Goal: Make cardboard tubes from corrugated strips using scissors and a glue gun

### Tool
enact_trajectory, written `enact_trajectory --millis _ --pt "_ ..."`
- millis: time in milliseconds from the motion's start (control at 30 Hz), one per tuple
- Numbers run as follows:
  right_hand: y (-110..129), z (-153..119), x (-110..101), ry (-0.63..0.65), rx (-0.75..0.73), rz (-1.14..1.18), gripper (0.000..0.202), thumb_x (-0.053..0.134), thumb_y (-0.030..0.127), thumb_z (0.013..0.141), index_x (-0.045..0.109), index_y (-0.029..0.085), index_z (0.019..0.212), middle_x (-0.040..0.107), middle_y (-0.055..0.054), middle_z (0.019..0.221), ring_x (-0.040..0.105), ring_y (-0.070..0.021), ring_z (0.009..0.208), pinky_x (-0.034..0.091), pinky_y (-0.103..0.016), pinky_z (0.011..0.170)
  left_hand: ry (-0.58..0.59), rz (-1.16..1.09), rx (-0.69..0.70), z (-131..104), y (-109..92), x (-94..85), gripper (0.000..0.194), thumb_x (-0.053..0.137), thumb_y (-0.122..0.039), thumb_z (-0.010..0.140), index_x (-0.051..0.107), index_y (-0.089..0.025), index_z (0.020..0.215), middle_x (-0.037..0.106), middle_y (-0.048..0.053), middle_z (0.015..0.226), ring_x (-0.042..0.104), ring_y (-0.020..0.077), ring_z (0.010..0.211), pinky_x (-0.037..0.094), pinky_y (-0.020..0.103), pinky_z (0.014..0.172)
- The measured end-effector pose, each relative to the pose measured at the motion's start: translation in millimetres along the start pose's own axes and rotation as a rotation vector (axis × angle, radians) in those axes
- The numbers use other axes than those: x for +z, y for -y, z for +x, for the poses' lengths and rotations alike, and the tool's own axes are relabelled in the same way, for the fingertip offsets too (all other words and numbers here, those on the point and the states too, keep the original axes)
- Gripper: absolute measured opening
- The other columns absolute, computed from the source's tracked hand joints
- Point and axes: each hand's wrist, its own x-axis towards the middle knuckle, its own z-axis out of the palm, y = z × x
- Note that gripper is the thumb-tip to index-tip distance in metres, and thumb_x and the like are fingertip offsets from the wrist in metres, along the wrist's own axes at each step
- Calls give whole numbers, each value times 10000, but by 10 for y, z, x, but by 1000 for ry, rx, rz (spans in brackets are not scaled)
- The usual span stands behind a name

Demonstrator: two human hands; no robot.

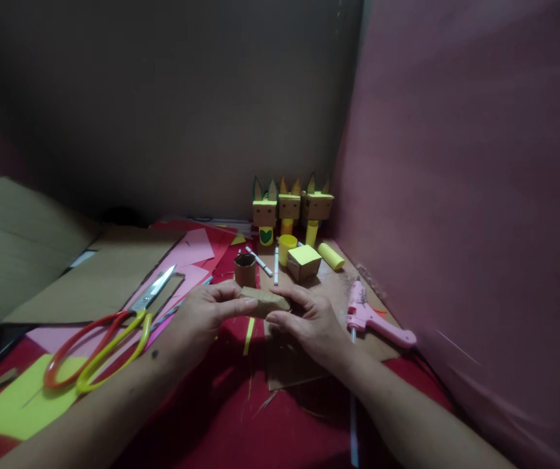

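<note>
A small brown cardboard piece (pixel 264 301) is held level between both hands above the red cloth. Its left end is pinched by my left hand (pixel 211 311), while my right hand (pixel 309 319) grips the right end between thumb and fingers. Just behind it stands an open brown cardboard tube (pixel 245 270). A cardboard box with a yellow top (pixel 304 262) sits behind my right hand, beside a yellow ring (pixel 288 247). White sticks (pixel 259 261) lie between the tube and the ring.
Scissors with red and yellow handles (pixel 109 339) lie left on coloured paper (pixel 26 397). A pink glue gun (pixel 375 319) rests right. Three eared cardboard figures (pixel 265 213) stand at the back, near a yellow roll (pixel 331 256). Large cardboard (pixel 99 267) lies left; a pink wall rises right.
</note>
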Motion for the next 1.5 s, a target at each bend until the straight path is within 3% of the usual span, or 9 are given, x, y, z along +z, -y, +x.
enact_trajectory --millis 100,200,400,600,833,967,1067,1267,1500 --pt "89 132 -256 -51 -117 -223 194 616 291 836 717 203 977 701 -67 1030 649 -192 931 530 -327 794 19 347 193 25 61 -41 145 654 -300 775 721 -195 700 646 30 702 566 196 694 433 320 647" --pt "132 464 -646 -232 184 -839 280 438 185 925 665 195 1088 654 -79 1157 612 -169 1054 491 -280 871 33 723 563 43 183 -47 206 553 -259 868 696 -165 753 621 57 778 533 204 760 436 329 656" --pt "-162 1195 -1028 -69 557 -1062 242 600 260 887 629 142 1096 620 -133 1144 610 -262 1026 505 -426 858 58 1298 935 -43 234 11 232 447 -50 880 648 -133 801 591 80 778 447 218 718 414 358 633" --pt "-346 1322 -1053 -60 645 -967 312 565 316 919 556 169 1195 578 -94 1208 606 -220 1014 524 -421 843 121 1474 966 -106 152 -7 135 513 -53 856 636 -93 897 604 113 937 503 256 860 475 400 766" --pt "241 1024 -1101 -131 381 -511 430 377 212 877 469 168 1295 655 -117 1077 658 -208 874 550 -337 701 117 1384 906 -21 259 -14 206 443 -7 868 611 -123 844 617 104 948 518 234 856 481 381 769" --pt "413 771 -879 23 283 440 373 400 266 810 593 166 1113 642 -89 934 598 -162 716 519 -300 626 97 1302 868 12 335 -14 193 452 -14 866 602 -135 864 616 102 960 523 238 880 483 381 774" --pt "435 676 -721 102 353 768 299 500 310 796 650 147 996 626 -80 891 562 -137 684 484 -251 577 75 1255 862 14 339 -10 188 450 -29 876 598 -145 886 613 95 955 525 239 888 484 383 781" --pt "383 557 -572 142 333 707 352 706 168 668 667 175 1018 620 -53 882 539 -106 645 397 -181 471 60 1246 838 -10 264 7 124 472 -132 910 594 -146 894 601 96 928 509 249 864 478 396 755" --pt "269 346 -364 312 277 472 370 614 254 831 630 200 1196 586 -31 753 494 -98 583 343 -186 428 -165 807 715 -96 76 -37 217 544 -238 905 511 -173 1110 570 70 997 522 216 901 477 367 777"
